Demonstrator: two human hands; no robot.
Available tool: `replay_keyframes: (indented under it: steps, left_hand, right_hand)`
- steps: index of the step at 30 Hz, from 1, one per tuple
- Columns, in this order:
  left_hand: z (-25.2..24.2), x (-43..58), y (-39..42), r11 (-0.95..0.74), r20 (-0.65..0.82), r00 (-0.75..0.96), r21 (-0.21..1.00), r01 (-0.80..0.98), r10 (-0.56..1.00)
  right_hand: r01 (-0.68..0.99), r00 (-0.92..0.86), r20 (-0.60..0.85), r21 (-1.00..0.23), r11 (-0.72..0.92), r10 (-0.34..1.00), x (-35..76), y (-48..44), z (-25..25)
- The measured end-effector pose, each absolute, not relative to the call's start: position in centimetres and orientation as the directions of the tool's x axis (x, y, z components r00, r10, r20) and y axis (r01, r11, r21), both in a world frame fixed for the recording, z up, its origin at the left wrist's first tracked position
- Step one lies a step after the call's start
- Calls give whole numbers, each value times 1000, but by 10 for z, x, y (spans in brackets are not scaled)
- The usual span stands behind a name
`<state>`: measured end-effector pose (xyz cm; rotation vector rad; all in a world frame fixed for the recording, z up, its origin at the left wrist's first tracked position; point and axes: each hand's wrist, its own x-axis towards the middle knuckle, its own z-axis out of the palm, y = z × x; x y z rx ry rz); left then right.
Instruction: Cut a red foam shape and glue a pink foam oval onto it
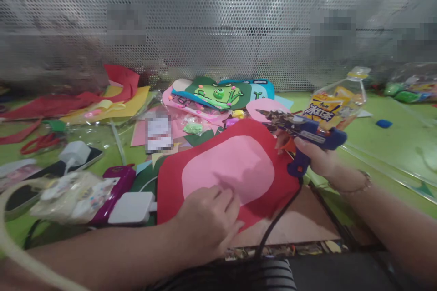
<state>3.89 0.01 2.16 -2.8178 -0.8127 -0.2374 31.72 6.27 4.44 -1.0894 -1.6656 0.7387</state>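
The person's right hand [316, 152] grips a blue glue gun [309, 135] above the right side of a red sheet [170, 191], its black cord [280, 217] dropping toward the near edge. The left hand [208, 218] is bent over a rounded pink shape [232, 159] lying on that sheet, fingers drawn together; whether they pinch anything cannot be told. Beneath the sheet, a brown board [303, 223] shows at the near right. To the left sit a white adapter [131, 208], a purple case [119, 177] and red-handled scissors [40, 143]. Beyond the sheet lies a green-and-blue paper picture [211, 95], with a clear bottle [357, 91] bearing a yellow label to its right. All this rests on a bright green tabletop [385, 163], strewn with paper at the far left, and a perforated silvery panel [218, 13] spans the back, dully reflecting light
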Motion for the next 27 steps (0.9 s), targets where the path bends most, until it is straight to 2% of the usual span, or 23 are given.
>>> replay_keyframes:
  steps: [3,7,12,17,19,23,27]
  left_hand:
    - [23,41,4,-830,222,819,-67,554,529]
    - [26,41,8,-805,207,789,-14,593,578]
    - [27,39,7,-764,131,757,5,646,641]
    - [25,42,10,-761,93,758,-2,649,646]
    - [24,43,11,-757,61,757,-28,653,651]
    - [22,42,12,-725,23,726,-47,687,687]
    - [22,42,11,-703,1,704,-62,709,710]
  right_hand:
    - [377,-141,493,-775,506,859,320,62,47]
    - [422,-55,568,-732,534,821,320,67,52]
    - [488,103,494,-782,389,863,322,78,54]
    - [426,182,281,-886,182,942,322,87,48]
    - [400,166,264,-899,180,950,320,88,45]
    - [396,108,353,-873,285,929,314,83,45]
    - [400,97,318,-880,256,943,312,76,46]
